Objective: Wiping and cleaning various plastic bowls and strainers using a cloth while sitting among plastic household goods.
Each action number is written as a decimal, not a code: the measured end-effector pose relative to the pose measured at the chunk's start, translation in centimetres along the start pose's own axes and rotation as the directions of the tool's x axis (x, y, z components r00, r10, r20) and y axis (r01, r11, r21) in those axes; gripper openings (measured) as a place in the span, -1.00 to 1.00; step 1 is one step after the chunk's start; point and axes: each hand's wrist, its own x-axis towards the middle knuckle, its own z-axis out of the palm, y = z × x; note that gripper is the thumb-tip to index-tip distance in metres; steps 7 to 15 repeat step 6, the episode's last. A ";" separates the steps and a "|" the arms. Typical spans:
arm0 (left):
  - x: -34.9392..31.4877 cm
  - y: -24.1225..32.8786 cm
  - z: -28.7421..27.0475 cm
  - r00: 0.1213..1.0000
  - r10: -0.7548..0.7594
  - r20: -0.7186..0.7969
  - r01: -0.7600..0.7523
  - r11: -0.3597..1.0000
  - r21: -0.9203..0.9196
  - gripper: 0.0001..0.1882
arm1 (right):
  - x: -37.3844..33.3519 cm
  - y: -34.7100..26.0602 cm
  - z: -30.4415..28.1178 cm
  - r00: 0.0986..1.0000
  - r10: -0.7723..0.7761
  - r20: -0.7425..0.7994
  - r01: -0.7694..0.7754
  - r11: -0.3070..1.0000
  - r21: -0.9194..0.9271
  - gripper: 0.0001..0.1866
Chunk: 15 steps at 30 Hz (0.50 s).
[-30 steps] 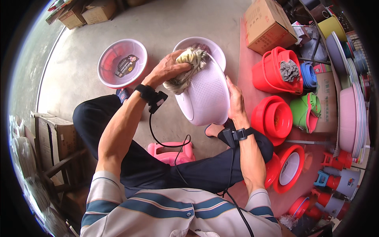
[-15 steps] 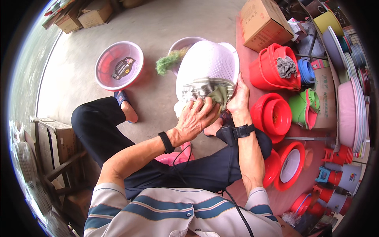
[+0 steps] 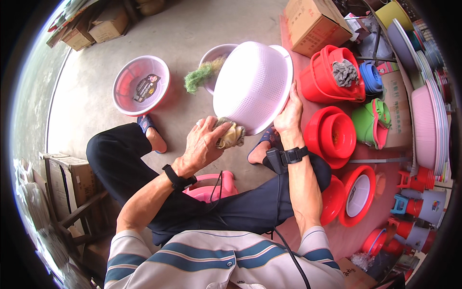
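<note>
A white perforated plastic basket [image 3: 243, 82] is tilted on its side in front of me, its bottom and holed wall showing. My right hand [image 3: 290, 111] grips its rim on the right side. In my left hand [image 3: 204, 142] is a bunched, greenish-beige cloth [image 3: 231, 133], touching the basket's lower left edge. Behind the basket stands a pale basin [image 3: 217, 52], partly hidden. Green netting [image 3: 201, 76] hangs over that basin's left rim.
A red-and-white basin [image 3: 160, 85] stands at the left on the concrete floor. Red buckets [image 3: 320, 79], red basins [image 3: 321, 132] and a green bucket [image 3: 364, 123] line the right, below a cardboard box [image 3: 315, 26]. A pink stool [image 3: 226, 185] is between my legs.
My left hand has moved left and down with the cloth, from the basket's lower wall to its edge. The cloth is more bunched. The basket has turned slightly.
</note>
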 end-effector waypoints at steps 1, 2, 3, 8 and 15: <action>0.7 1.0 -0.6 0.999 0.026 -0.024 -0.026 1.000 -0.015 -0.32 | 0.1 0.3 0.0 1.000 -0.001 -0.002 0.001 1.000 0.000 -0.47; 1.5 1.9 -1.1 0.999 0.027 -0.022 -0.028 0.999 -0.017 -0.32 | 0.1 0.6 0.2 1.000 -0.012 0.002 0.012 1.000 -0.010 -0.45; 2.1 2.7 -1.6 0.994 0.072 -0.086 -0.072 0.997 0.002 -0.31 | 0.1 1.0 0.5 1.000 -0.016 0.016 0.016 1.000 -0.020 -0.44; 4.6 4.5 -2.7 0.971 0.178 -0.159 -0.161 0.980 0.114 -0.18 | -0.3 1.4 0.8 0.988 0.047 0.148 -0.043 0.999 -0.028 -0.38; 4.6 4.5 -2.7 0.971 0.178 -0.159 -0.161 0.980 0.114 -0.18 | -0.3 1.4 0.8 0.988 0.047 0.148 -0.043 0.999 -0.028 -0.38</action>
